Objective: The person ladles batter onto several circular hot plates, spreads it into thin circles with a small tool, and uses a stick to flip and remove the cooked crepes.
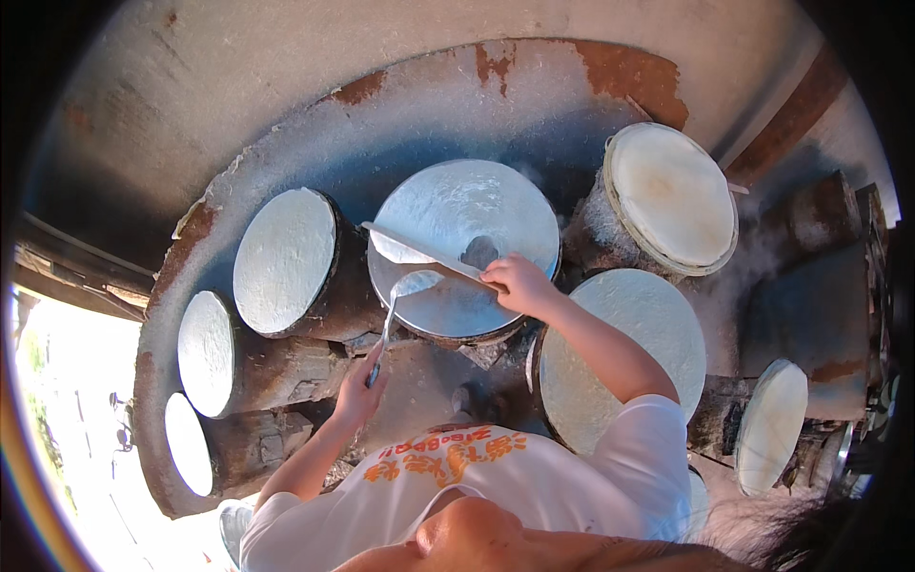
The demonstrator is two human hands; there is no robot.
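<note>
In front of me is a round griddle point(434, 313), its far part coated with white batter point(467, 191) and its near part bare grey metal. My right hand point(522, 284) is closed on one end of a long thin spreader point(429, 250) that lies slantwise across the griddle. White batter clings along the spreader's far left end. My left hand point(360, 386) grips the handle of a metal ladle point(389, 319). Its batter-coated bowl hangs over the griddle's near left part, just below the spreader.
Several other round griddles surround me, topped with pale batter sheets: one at left point(286, 262), one at right under my forearm point(624, 334), and one at far right point(672, 195) with a browned middle. A curved, rusty metal wall point(400, 105) rises behind them.
</note>
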